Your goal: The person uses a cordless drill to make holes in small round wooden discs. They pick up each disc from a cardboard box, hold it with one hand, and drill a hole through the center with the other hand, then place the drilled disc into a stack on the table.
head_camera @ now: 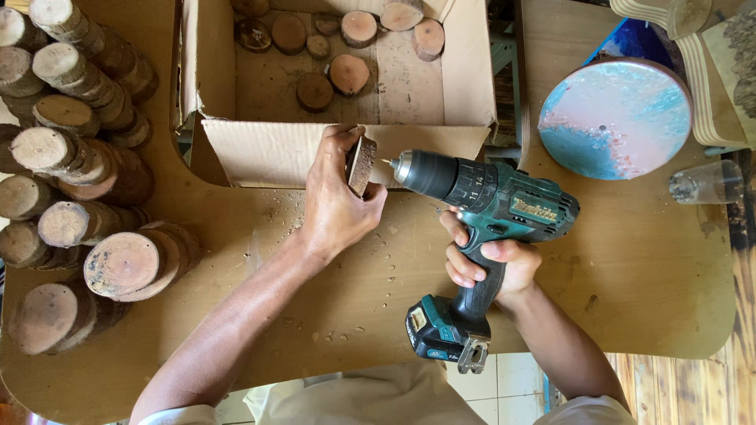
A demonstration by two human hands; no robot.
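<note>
Wood slice (361,164) held on edge against drill (480,206) bit.
Your left hand (339,205) fingers clamp it; right hand (492,264) grips the handle.

A single camera on the person's head looks almost straight down, close over the wooden table (630,275). The far side lies toward twelve o'clock and the person's body at six. Both forearms enter from the bottom edge.

This was a small woodcraft workshop: a plywood desk (630,267) strewn with wood chips (346,330), rows of sawn log slices (71,149) left of the hands, a cardboard box (465,71) of slices beyond them, a cordless drill (480,212) in use.
</note>
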